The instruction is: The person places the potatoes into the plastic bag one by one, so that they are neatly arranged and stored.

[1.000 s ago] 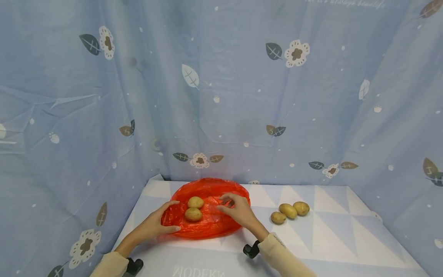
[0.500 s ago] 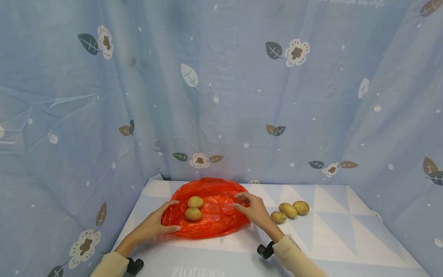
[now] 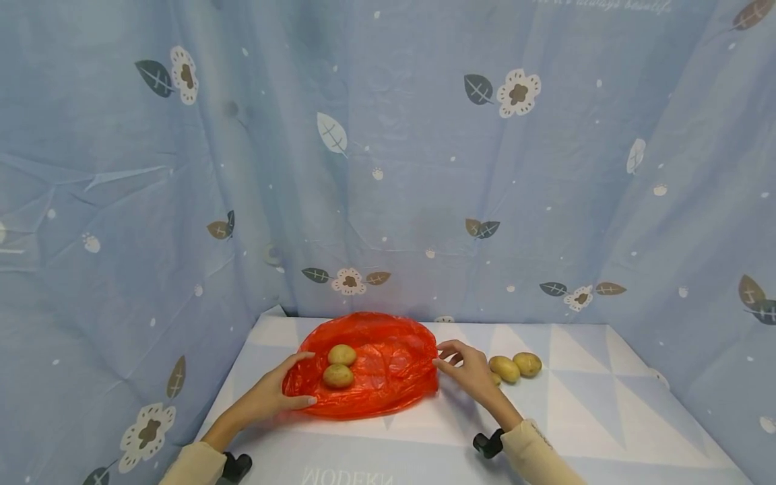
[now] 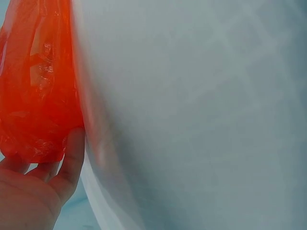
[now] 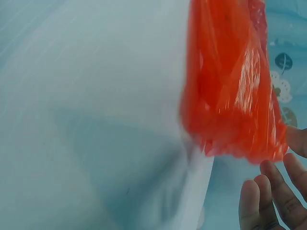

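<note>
A red plastic bag (image 3: 388, 397) lies spread with its mouth open on the table. Two potatoes, a nearer potato (image 3: 337, 376) and a farther potato (image 3: 342, 355), rest in its left half. My left hand (image 3: 273, 391) holds the bag's left end, thumb and fingers spread around the rim. In the left wrist view, the thumb lies against the bag's side. At the bag's right edge is my right hand (image 3: 469, 370), fingers loosely bent and apart. In the right wrist view, fingertips (image 5: 272, 167) are close to the bag's edge; firm contact cannot be told.
Right of the bag lie three potatoes: a middle potato (image 3: 504, 368), a right potato (image 3: 528, 364) and a potato (image 3: 496, 378) mostly hidden by my right hand. A patterned cloth covers the table (image 3: 582, 417). Blue curtains (image 3: 412, 168) stand behind and at both sides.
My right hand has moved from over the bag's inside rightward to its right edge, and now covers part of the nearest loose potato. My left hand and the potatoes stay put.
</note>
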Available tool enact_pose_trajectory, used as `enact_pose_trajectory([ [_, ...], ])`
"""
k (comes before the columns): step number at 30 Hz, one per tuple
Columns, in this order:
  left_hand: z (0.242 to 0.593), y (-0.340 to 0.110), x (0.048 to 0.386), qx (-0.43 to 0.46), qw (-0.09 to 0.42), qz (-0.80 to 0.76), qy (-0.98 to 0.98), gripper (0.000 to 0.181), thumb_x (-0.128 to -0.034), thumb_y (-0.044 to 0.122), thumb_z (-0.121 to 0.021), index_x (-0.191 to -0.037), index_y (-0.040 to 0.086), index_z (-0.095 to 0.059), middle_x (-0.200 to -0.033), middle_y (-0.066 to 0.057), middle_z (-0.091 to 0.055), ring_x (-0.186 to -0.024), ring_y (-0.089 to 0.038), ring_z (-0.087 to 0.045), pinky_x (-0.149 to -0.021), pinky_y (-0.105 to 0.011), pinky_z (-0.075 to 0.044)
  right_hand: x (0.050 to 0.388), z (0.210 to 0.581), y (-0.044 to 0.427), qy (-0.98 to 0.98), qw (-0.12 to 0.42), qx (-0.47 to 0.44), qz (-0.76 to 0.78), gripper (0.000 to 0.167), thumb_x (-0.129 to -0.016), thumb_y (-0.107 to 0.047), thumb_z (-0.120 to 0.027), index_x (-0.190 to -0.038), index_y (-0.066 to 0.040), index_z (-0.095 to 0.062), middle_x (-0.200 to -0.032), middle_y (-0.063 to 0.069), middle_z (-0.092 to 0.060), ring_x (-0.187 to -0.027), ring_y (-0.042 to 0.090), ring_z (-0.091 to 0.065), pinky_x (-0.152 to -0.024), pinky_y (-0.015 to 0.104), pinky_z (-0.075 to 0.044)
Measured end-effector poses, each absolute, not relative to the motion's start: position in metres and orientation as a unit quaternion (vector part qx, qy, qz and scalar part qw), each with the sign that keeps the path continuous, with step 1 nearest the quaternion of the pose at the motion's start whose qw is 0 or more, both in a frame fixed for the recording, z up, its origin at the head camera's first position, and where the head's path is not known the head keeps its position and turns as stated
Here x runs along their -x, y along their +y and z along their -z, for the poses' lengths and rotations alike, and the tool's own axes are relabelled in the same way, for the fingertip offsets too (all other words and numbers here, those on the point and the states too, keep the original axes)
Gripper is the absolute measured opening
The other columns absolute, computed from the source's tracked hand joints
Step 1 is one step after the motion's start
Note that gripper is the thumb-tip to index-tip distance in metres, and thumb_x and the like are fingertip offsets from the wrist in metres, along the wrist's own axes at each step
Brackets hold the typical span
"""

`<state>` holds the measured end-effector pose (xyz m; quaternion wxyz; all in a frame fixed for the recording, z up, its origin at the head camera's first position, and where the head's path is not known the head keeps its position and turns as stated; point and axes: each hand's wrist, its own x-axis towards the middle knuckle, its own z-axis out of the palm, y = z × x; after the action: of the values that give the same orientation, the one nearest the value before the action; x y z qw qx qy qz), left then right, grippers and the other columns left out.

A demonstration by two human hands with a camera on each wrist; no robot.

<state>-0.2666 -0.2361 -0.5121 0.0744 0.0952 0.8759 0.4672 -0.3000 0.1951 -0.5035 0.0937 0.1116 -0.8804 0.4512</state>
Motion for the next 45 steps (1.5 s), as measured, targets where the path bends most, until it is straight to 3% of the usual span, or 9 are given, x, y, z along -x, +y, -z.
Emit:
enact_pose_trajectory([
  [13,0.514,-0.237,0.268,-0.097,0.076,-0.466,0.876,0.090,-0.0787,0.039,-0.090,-0.154,0.026,-0.042,-0.160,-0.017,-0.039,-0.144,-0.045,-0.037,-0.110,-0.067,-0.038,0.296,0.508,0.235,-0.900,0.092,-0.075,-0.419,0.028,-0.088,-0.021,-0.084,-0.112,-0.011,-0.074,-0.094,-0.004,-0.071,-0.080,0.015,-0.065,-0.059,0.025,-0.056],
  [31,0.512,-0.236,0.267,-0.086,0.077,-0.457,0.882,0.091,-0.0770,0.036,-0.092,-0.153,0.026,-0.044,-0.158,-0.017,-0.041,-0.142,-0.045,-0.040,-0.108,-0.066,-0.041,0.286,0.511,0.281,-0.905,0.094,-0.057,-0.412,0.027,-0.091,-0.017,-0.080,-0.114,-0.005,-0.072,-0.097,0.002,-0.073,-0.086,0.016,-0.066,-0.071,0.024,-0.054],
  [45,0.512,-0.238,0.264,-0.079,0.076,-0.456,0.883,0.091,-0.0766,0.037,-0.092,-0.153,0.027,-0.044,-0.158,-0.016,-0.041,-0.141,-0.045,-0.040,-0.107,-0.067,-0.042,0.285,0.520,0.299,-0.916,0.105,-0.081,-0.380,0.030,-0.086,-0.013,-0.085,-0.111,-0.003,-0.073,-0.105,0.010,-0.075,-0.093,0.024,-0.068,-0.079,0.029,-0.056],
])
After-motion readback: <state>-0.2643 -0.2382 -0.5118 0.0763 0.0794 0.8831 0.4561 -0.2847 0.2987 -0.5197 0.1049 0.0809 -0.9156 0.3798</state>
